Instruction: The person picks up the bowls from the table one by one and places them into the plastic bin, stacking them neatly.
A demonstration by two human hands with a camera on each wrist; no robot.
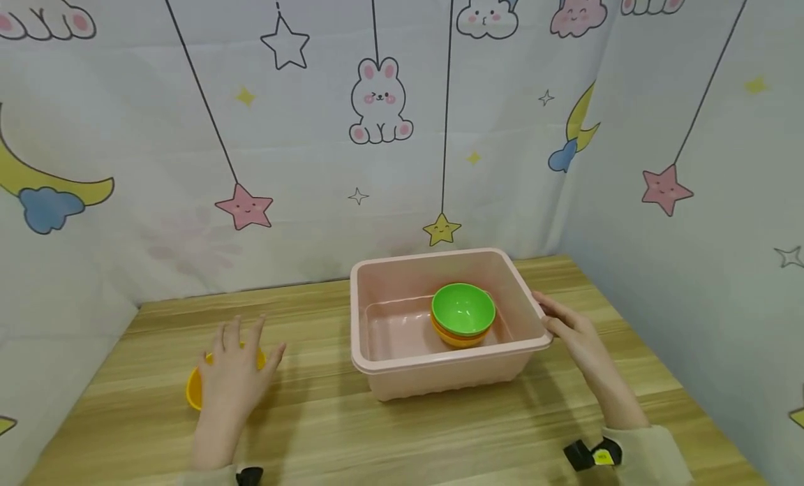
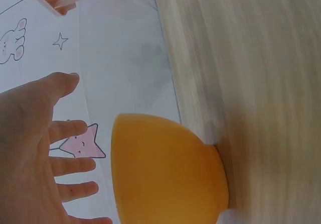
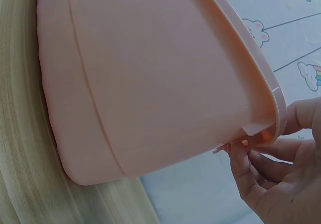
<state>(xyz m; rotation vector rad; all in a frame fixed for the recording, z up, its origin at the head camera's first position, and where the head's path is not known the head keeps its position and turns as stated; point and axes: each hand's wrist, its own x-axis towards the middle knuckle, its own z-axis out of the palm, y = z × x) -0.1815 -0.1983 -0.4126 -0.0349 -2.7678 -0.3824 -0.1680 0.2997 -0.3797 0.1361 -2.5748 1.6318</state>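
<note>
My left hand [image 1: 231, 378] hovers with spread fingers over a yellow-orange bowl [image 1: 195, 389] on the table's left side. In the left wrist view that bowl [image 2: 160, 171] stands upright on the wood, apart from the fingers, and its rim faces the palm. My right hand [image 1: 574, 336] grips the right rim of a pink plastic basin [image 1: 440, 378], with fingers curled under the lip in the right wrist view. Inside the basin, toward its right end, a green bowl [image 1: 463, 309] sits stacked in an orange bowl [image 1: 457, 339].
The wood-grain table [image 1: 326, 437] meets a white cloth backdrop [image 1: 301, 158] printed with stars, rabbits and moons at the back and on both sides. The basin stands right of centre, near the back edge. A dark strap [image 1: 593, 454] crosses the right sleeve.
</note>
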